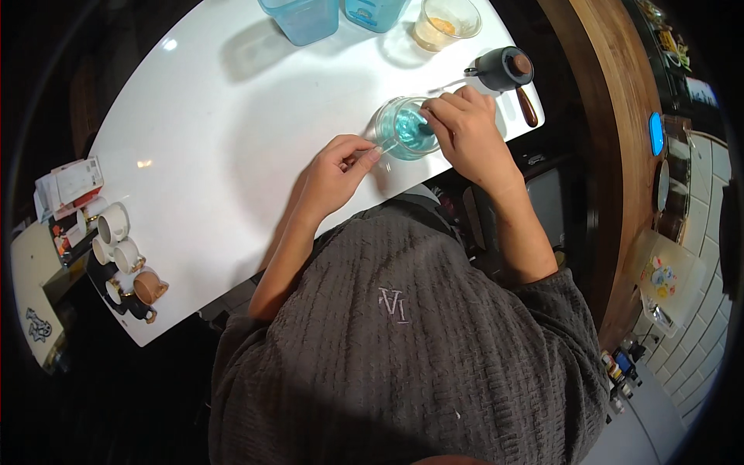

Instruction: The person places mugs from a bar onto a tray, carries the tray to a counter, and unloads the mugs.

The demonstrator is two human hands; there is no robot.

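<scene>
A clear glass cup [381, 124] with bright blue liquid [409, 126] in it stands near the front edge of the white table [287, 116]. My left hand [339, 172] pinches the cup's glass handle [387, 146] at its left side. Over the right rim is my right hand [470, 133], its fingers closed on a dark utensil [425, 127] that dips into the liquid. Most of that utensil is hidden by my fingers, so its exact kind does not show.
Beyond my right hand sits a black pot [504, 68] with a wooden handle. Farther back are a clear bowl [463, 17] holding something orange and two blue translucent containers [304, 22] [376, 14]. Several mugs [114, 223] and a stack of papers [74, 186] crowd the left end.
</scene>
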